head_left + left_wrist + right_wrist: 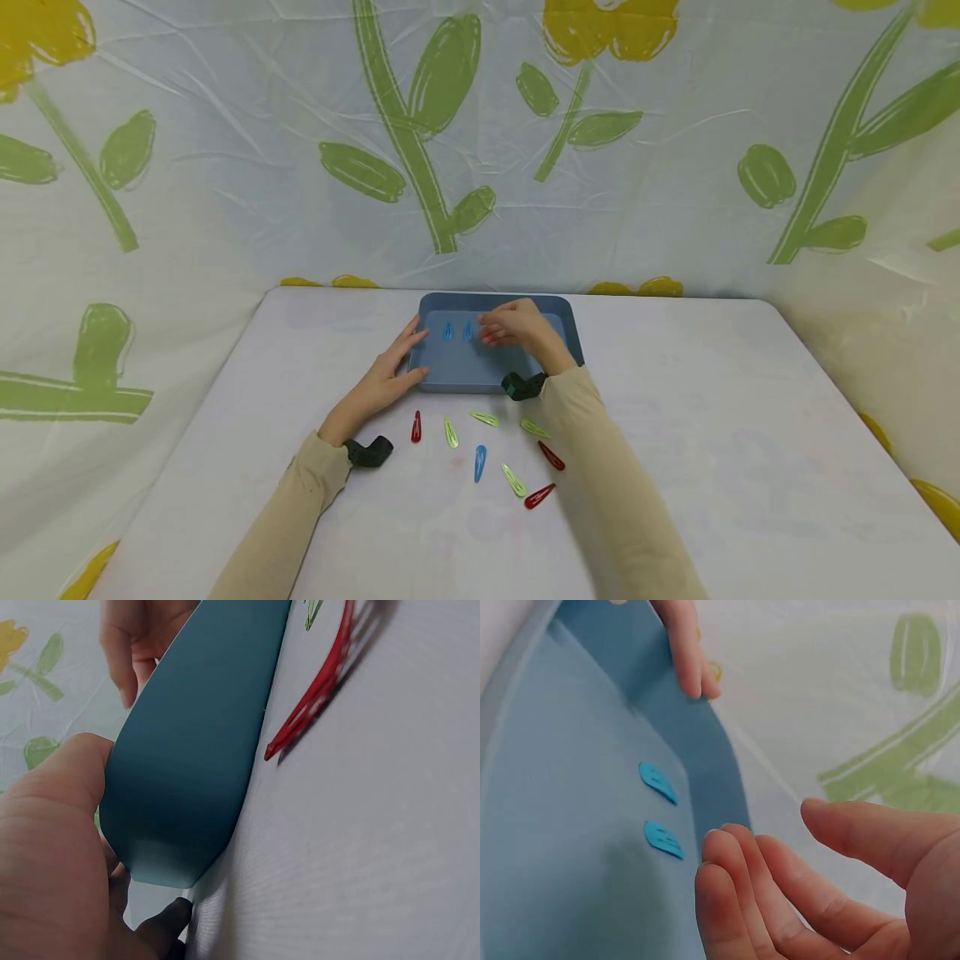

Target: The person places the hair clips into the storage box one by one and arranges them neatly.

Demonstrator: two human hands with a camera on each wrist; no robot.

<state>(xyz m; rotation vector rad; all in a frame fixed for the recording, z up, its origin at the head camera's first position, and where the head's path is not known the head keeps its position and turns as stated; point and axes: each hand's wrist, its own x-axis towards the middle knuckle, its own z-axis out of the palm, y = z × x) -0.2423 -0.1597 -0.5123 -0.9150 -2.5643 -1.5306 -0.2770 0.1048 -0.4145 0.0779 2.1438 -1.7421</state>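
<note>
Tray (459, 367), two blue clips (447, 331) inside; left hand (386, 371) touches left edge, fingers spread; right hand (519, 325) above, fingers relaxed.

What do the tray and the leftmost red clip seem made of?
Tray: probably plastic, smooth satin finish, given its seamless moulded-looking wall and soft sheen. Leftmost red clip: likely coated metal, fairly glossy, judging by its thin, slotted strip and glints.

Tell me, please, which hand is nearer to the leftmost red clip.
Left: the left hand touches the tray beyond the clip; the right hand is farther off, above the tray.
</note>
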